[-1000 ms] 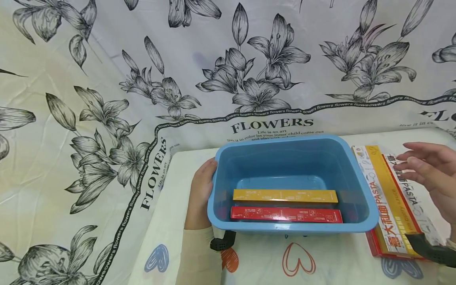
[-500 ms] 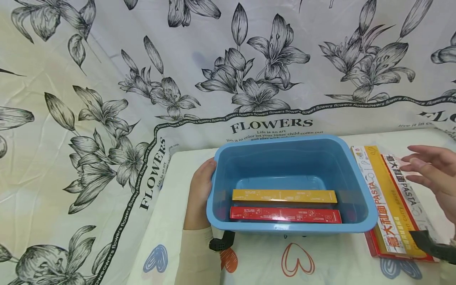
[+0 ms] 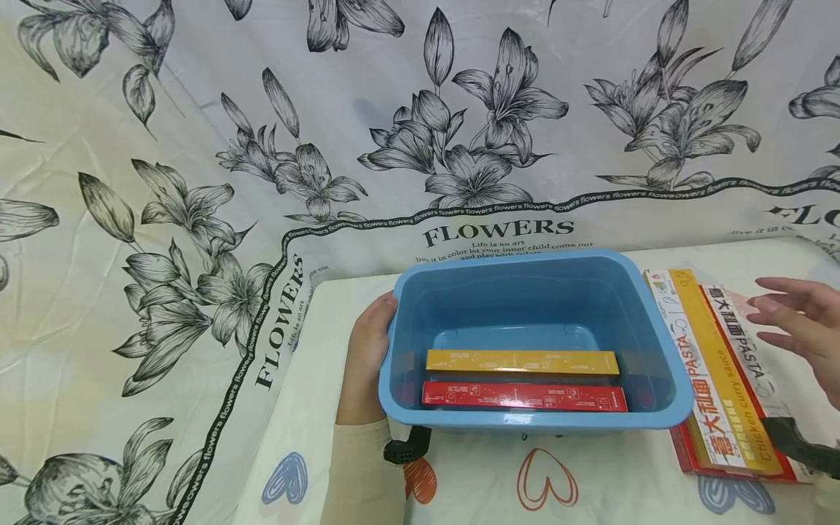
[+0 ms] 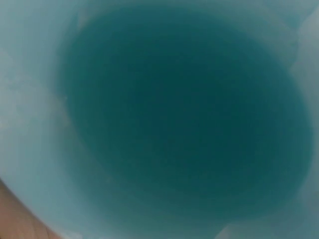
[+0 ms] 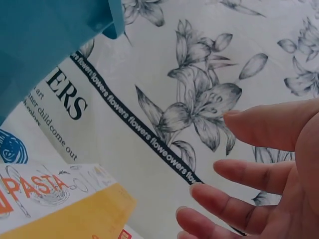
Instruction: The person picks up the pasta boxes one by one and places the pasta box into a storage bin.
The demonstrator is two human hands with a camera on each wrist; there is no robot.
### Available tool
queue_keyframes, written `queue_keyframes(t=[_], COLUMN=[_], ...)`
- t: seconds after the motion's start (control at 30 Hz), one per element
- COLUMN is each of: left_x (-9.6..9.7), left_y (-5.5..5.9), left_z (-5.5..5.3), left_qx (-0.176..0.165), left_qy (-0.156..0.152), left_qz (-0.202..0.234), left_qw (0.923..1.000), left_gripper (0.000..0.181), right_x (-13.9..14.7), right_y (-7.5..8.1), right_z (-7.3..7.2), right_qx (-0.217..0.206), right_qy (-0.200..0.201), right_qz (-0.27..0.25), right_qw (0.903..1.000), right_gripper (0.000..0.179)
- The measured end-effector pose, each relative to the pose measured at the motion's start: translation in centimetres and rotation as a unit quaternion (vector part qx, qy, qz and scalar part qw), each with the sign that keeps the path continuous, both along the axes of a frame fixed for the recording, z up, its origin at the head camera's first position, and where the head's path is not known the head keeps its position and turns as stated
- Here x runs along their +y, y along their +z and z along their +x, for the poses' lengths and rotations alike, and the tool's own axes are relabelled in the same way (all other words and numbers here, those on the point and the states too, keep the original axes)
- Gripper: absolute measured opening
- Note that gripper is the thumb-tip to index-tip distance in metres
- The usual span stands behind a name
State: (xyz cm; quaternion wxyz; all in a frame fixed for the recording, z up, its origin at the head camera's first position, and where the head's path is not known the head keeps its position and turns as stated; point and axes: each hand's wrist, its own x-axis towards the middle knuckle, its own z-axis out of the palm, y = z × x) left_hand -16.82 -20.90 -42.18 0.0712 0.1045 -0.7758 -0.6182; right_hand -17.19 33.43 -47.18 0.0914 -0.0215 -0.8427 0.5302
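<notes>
A blue plastic basin point(image 3: 525, 418) stands on the table. Inside it, a yellow box point(image 3: 521, 362) and a red box point(image 3: 523, 396) stand on their edges. My left hand point(image 3: 367, 350) lies against the basin's left outer wall; the rim hides its fingertips. In the left wrist view, the blurred blue wall point(image 4: 184, 114) fills nearly everything. My right hand point(image 3: 803, 328) hovers with spread, slightly bent fingers, holding nothing. Near it, flat pasta boxes overlap right of the basin: a yellow-and-white chicken curry pasta box point(image 3: 718, 379) on top of another pasta box with red edges point(image 3: 738, 335).
A white cloth with printed hearts point(image 3: 547, 477) covers the table. Behind and to the left hangs a curtain-like sheet with black flower drawings point(image 3: 499, 95). Dark wrist mounts point(image 3: 407, 446) are on both arms. The basin's right rim sits close to the pasta boxes.
My right hand has drifted slightly right and down, away from the pasta boxes. My left hand keeps its place against the basin. The view has shifted a little.
</notes>
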Motion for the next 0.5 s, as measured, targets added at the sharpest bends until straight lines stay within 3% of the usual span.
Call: queue_keyframes(t=[0.23, 0.5], left_x=[-0.2, -0.2], left_y=[0.0, 0.0], left_z=[0.0, 0.1], left_qx=[0.004, 0.001], left_qy=[-0.004, -0.002], left_qz=[-0.001, -0.005], left_qw=[1.0000, 1.0000], left_gripper=[0.049, 0.049], right_x=[0.9, 1.8], right_y=[-0.8, -1.4], right_z=[-0.5, -0.7], right_qx=[-0.029, -0.104], right_qy=[0.026, 0.019], right_qz=[0.006, 0.021], right_qw=[0.9992, 0.9941], right_gripper=[0.058, 0.066])
